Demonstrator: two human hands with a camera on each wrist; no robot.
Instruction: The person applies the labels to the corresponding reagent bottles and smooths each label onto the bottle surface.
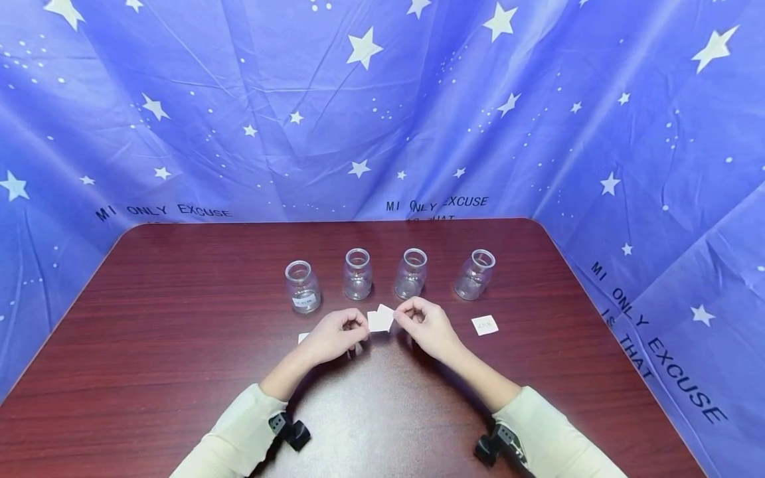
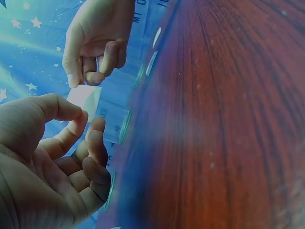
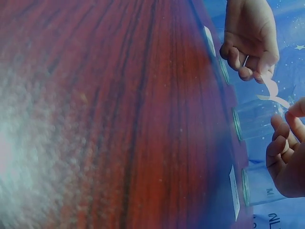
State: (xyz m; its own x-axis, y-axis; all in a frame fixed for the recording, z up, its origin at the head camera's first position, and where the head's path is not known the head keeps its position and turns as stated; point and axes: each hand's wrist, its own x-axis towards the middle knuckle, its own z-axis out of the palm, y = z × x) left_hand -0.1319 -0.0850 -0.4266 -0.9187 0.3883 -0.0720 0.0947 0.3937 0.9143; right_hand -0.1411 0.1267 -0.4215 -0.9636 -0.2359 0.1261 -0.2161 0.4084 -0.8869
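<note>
Between my hands is a small white sticker label [image 1: 380, 319], its two layers spread partly apart. My left hand [image 1: 336, 336] pinches its left side between thumb and finger. Opposite, my right hand [image 1: 427, 326] pinches the right edge. In the right wrist view the label [image 3: 270, 89] shows two curling white strips that meet near the middle. The left wrist view has the label [image 2: 85, 101] between both sets of fingertips. Just behind the hands stand two clear glass jars, the middle-left jar [image 1: 358, 275] and the middle-right jar [image 1: 411, 275].
At the row's left end, a glass jar [image 1: 302, 287] bears a white label with writing. Another jar [image 1: 475, 275] stands at the right end. A white paper square [image 1: 485, 324] with faint writing lies before it. Part of another white piece [image 1: 303, 337] shows beside my left wrist.
</note>
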